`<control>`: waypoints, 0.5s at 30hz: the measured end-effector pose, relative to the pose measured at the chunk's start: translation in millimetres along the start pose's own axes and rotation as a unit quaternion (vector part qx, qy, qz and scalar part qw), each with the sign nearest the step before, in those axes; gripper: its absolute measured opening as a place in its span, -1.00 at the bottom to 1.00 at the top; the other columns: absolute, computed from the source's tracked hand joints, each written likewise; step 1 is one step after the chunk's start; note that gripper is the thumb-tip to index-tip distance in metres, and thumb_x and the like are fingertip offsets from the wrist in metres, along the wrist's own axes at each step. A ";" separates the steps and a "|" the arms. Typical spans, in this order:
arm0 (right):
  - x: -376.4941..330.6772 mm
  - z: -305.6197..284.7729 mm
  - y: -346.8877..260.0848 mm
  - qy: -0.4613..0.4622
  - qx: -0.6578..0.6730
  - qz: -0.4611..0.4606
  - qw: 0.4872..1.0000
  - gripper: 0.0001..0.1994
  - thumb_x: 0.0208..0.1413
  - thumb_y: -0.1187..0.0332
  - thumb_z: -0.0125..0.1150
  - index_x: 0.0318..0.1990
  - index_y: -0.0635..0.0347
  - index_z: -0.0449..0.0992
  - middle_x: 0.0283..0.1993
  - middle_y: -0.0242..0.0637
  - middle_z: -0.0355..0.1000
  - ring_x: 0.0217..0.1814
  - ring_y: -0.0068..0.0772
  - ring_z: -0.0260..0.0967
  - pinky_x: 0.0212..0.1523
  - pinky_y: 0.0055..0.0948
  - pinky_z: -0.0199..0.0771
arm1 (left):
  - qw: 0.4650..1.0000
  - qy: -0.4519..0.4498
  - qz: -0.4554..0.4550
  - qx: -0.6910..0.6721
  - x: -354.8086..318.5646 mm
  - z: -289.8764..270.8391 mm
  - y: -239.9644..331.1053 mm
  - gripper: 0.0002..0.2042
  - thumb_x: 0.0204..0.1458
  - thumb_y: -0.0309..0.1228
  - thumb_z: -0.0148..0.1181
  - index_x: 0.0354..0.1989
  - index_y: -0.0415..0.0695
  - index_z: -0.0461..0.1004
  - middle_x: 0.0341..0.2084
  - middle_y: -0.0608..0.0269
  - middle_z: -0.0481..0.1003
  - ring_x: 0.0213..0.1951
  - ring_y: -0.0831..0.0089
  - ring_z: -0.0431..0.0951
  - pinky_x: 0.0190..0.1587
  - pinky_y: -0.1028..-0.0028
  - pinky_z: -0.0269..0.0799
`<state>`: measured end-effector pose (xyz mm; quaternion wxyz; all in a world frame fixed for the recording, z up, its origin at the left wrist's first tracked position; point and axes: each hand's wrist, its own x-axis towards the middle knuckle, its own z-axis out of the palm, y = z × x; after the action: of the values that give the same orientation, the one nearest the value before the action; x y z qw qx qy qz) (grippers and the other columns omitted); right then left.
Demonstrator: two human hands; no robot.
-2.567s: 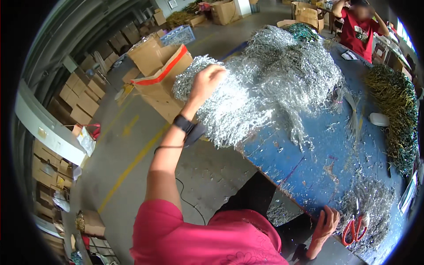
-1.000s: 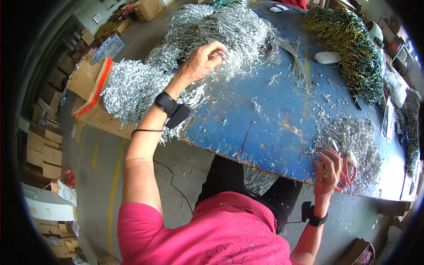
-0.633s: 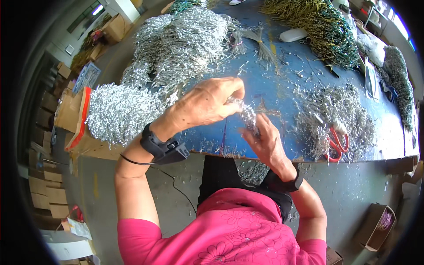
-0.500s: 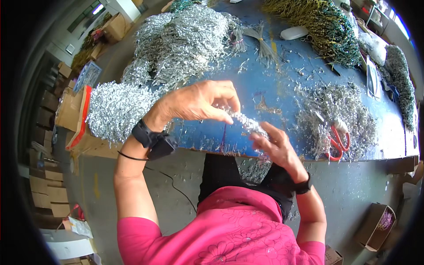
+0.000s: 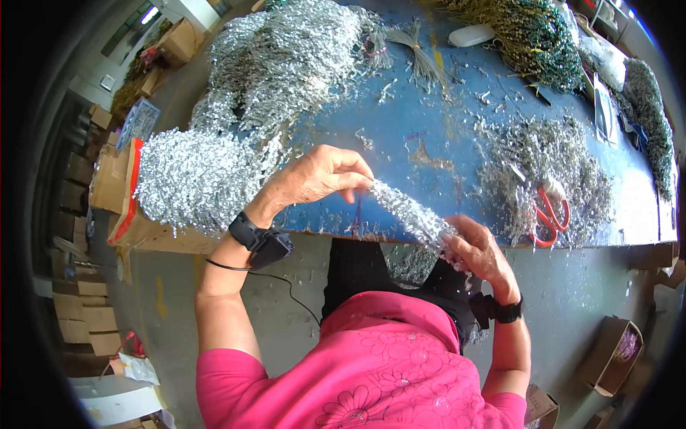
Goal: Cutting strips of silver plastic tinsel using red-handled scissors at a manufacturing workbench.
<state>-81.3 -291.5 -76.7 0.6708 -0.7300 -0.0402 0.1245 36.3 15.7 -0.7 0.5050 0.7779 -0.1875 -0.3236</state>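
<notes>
A bundle of silver tinsel strands is stretched between my two hands, above the table's near edge. My left hand pinches its upper left end between thumb and fingers. At the lower right end, my right hand is closed round the strands, and loose tips hang below it. A loose heap of silver tinsel lies right of my hands. On its near side rest red-handled scissors. Left of my left hand, a thick silver tinsel pile spills over the table's edge.
The blue table carries a big silver tinsel mound at the far left. Tied wire stems, a white oval object and gold-green tinsel lie at the back. Cardboard boxes stand on the left floor.
My hands have moved apart, the right one down and to the right. More of the tinsel bundle shows between them, drawn out straighter.
</notes>
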 end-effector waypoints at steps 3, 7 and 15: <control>-7.4 -24.2 -24.9 -0.133 0.016 0.137 0.982 -0.72 0.22 0.18 0.19 -0.13 0.23 0.52 -0.46 -0.44 0.41 -0.51 -0.76 0.25 -0.52 -0.65 0.24 | 0.999 0.029 0.022 0.004 -9.7 9.8 -9.9 -0.87 0.15 -0.50 0.18 -0.17 -0.25 0.55 -0.39 0.30 0.58 -0.45 0.62 0.52 -0.35 0.57 0.47; -1.7 -35.1 -12.0 0.039 -0.222 -0.072 0.972 -0.68 0.04 0.52 0.16 0.00 0.23 0.49 -0.22 -0.14 0.46 -0.31 -0.24 0.45 -0.26 -0.34 0.47 | 0.993 0.094 0.052 -0.043 -15.9 23.2 -39.5 -0.89 0.10 -0.59 0.21 -0.21 -0.21 0.58 -0.38 0.34 0.58 -0.40 0.64 0.53 -0.32 0.59 0.48; -5.1 17.2 -15.1 0.134 -0.433 -0.200 0.869 -0.14 -0.23 0.25 0.48 0.31 0.15 0.20 0.25 -0.07 0.22 0.33 -0.01 0.14 0.33 -0.04 0.04 | 0.988 0.143 0.030 -0.057 -14.2 45.9 -36.0 -0.86 0.08 -0.49 0.27 -0.19 -0.22 0.54 -0.39 0.33 0.58 -0.43 0.63 0.53 -0.31 0.59 0.48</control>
<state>-88.6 -274.5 -62.3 0.2971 -0.9332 -0.1448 -0.1411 -7.0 9.1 -41.8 0.5796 0.7801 -0.1182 -0.2037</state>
